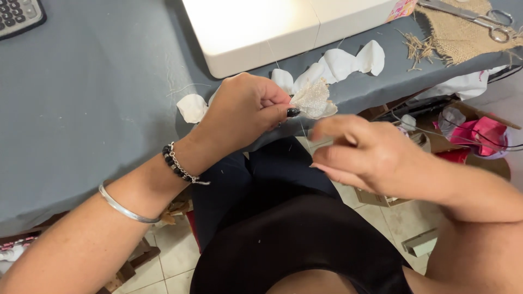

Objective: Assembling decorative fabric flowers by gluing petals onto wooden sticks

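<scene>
My left hand [245, 111] pinches a small glittery beige fabric petal [314, 99] between thumb and forefinger, at the edge of the grey-covered table [92, 103]. My right hand [362, 155] hovers just below and to the right of the petal, fingers drawn together and blurred; a thin thread seems to run down from the petal toward it. Several white fabric petals [340, 62] lie on the table behind the left hand, and one more white petal [192, 108] lies to its left.
A white sewing machine base [256, 32] stands at the back. Burlap [463, 32] with scissors [479, 19] on it lies at the back right, a calculator [19, 15] at the back left. Boxes and pink material [482, 133] sit on the floor at right.
</scene>
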